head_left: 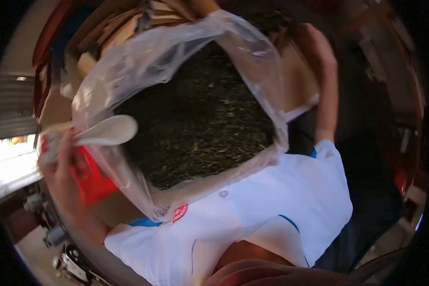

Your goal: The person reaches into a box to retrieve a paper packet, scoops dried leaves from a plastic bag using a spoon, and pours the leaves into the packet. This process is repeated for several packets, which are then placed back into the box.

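A white spoon-shaped scoop (112, 131) is in my left hand (64, 155), its bowl over the left edge of the dark, dried, leaf-like bits (200, 114). These bits fill a see-through plastic bag (114, 71) with its mouth spread wide. By the same hand are a small white and red item (50, 145), too blurred to name, and a bright red bag or sheet (97, 178). My right hand (312, 38) reaches past the far right side of the plastic bag, near a cardboard flap (298, 71). Blur and shadow hide its fingers.
Flat cardboard or wooden pieces (121, 31) are stacked behind the bag. A sewing machine-like device (76, 260) stands low at the left, below a bright opening (12, 162). Dark, cluttered shelving (391, 95) lines the right. My white shirt (257, 200) meets the bag's near edge.
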The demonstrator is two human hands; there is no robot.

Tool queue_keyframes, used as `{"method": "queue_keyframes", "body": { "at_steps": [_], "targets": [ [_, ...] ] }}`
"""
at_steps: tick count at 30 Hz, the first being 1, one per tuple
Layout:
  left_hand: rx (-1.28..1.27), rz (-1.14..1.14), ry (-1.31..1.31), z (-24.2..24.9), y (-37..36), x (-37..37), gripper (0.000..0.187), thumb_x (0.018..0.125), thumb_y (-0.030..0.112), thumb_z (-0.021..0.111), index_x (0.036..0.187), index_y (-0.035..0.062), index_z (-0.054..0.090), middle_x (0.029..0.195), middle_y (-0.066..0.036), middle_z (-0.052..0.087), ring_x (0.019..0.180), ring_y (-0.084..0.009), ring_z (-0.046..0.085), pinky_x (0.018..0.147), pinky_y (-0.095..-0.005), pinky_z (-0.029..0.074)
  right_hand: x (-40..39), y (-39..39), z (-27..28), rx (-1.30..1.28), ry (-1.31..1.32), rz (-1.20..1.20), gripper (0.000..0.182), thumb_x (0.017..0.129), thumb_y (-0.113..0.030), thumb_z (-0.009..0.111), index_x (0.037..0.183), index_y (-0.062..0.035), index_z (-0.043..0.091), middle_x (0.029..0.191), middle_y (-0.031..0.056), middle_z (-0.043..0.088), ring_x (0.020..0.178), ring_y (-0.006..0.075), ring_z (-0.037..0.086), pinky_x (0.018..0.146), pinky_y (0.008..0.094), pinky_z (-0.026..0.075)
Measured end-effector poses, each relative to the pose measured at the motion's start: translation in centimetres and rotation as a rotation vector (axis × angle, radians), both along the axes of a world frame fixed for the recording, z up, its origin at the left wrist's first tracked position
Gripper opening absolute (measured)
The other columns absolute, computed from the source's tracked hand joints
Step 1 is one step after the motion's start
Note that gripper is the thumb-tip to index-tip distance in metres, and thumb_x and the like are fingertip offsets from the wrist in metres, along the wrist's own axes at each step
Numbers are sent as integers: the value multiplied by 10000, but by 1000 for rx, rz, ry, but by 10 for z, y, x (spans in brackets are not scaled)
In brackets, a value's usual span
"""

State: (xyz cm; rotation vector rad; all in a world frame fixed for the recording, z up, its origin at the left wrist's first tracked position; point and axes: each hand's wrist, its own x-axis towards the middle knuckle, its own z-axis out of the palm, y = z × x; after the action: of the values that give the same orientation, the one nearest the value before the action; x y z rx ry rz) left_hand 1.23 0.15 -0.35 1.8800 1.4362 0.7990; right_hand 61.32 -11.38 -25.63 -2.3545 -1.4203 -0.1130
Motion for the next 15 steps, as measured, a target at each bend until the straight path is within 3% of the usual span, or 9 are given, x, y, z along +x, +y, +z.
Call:
{"method": "queue_keyframes", "body": {
  "at_steps": [1, 3, 6, 7, 9, 12, 13, 15],
  "targets": [
    [-6, -77, 94, -6, 1, 6, 211, 924, 197, 622, 877, 5, 695, 606, 35, 537, 468, -44, 446, 402, -204, 304, -26, -5, 51, -99, -152, -63, 359, 837, -91, 621, 1191, -66, 562, 1091, 178, 641, 1011, 386, 603, 853, 426, 491],
    [-102, -211, 71, -19, -8, 26, 200, 925, 188, 624, 891, 3, 693, 588, 16, 553, 453, -60, 487, 410, -219, 351, -41, 0, 102, -5, -215, -9, 322, 882, -209, 656, 1170, -78, 599, 1102, 166, 641, 989, 396, 610, 822, 398, 500],
    [-241, -382, 0, -33, -16, 47, 168, 938, 126, 577, 905, -20, 653, 561, 6, 540, 457, -68, 507, 420, -208, 378, -91, 39, 168, 307, -236, 406, 450, 845, -164, 709, 1236, -60, 513, 1038, 118, 670, 950, 241, 675, 830, 346, 536],
    [-272, -391, -30, -37, -18, 48, 154, 938, 113, 572, 911, -21, 644, 552, 7, 532, 459, -68, 510, 423, -204, 382, -134, 48, 198, 301, -76, 488, 406, 819, -113, 714, 1179, -29, 544, 1014, 119, 655, 928, 229, 651, 821, 349, 527],
    [-286, -386, -44, -38, -19, 46, 140, 934, 98, 576, 911, -25, 638, 555, 6, 533, 462, -65, 512, 425, -203, 387, -194, 71, 229, 373, -15, 786, 257, 814, -34, 672, 1061, 12, 618, 1030, 143, 642, 956, 254, 631, 831, 355, 511],
    [-280, -386, -60, -38, -23, 43, 125, 923, 99, 595, 878, -14, 628, 559, 4, 562, 483, -46, 527, 443, -196, 403, -211, 127, 222, 316, 8, 1149, 218, 813, -78, 657, 1011, 6, 621, 937, 135, 624, 922, 289, 596, 819, 350, 481],
    [-275, -387, -66, -39, -25, 41, 125, 918, 102, 603, 862, -8, 624, 560, 3, 577, 493, -38, 534, 452, -193, 409, -222, 134, 230, 153, -12, 1113, 216, 810, -127, 670, 987, -8, 633, 903, 126, 618, 890, 288, 580, 809, 366, 463],
    [-259, -391, -72, -39, -28, 36, 104, 912, 79, 610, 861, -10, 624, 560, 6, 578, 487, -30, 529, 451, -185, 406, -229, 156, 224, 67, -150, 1114, 269, 798, -215, 693, 989, -30, 651, 883, 122, 619, 905, 275, 573, 824, 379, 438]
  ]
}}
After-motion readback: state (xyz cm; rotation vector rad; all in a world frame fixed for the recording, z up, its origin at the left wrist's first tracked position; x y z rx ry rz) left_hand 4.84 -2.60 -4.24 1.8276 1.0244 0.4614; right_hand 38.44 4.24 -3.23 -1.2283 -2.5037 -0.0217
